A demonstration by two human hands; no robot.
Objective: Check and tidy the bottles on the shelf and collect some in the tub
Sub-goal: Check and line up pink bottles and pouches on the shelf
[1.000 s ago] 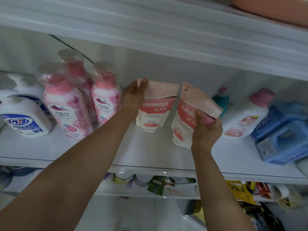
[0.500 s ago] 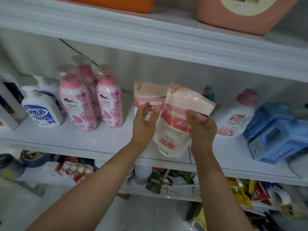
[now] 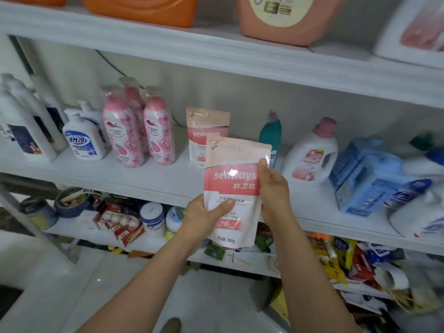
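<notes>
Centre of frame: my left hand (image 3: 204,217) and right hand (image 3: 274,191), fingers clasping its side edges, hold a pink "seaways" 300g pouch (image 3: 230,174) before the shelf (image 3: 168,181) lip, a second pouch (image 3: 204,128) standing behind.

Left hand (image 3: 204,217) and right hand (image 3: 274,191) bare, forearms (image 3: 149,272) uncovered to the frame edge; below, perhaps a dark shoe (image 3: 171,325).

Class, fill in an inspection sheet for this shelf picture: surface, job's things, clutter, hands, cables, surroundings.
Surface: white middle shelf, stocked.
Job's things: held pouch in front of the shelf; second pouch upright on it; pink bottles to its left; tub not seen.
Clutter: blue jugs crowd the right end.
Hands: left hand and right hand both grip the held pouch.
Cables: thin dark line on back wall, cable or crack unclear.
Surroundings: orange jug above; packets on the lower shelf.
</notes>
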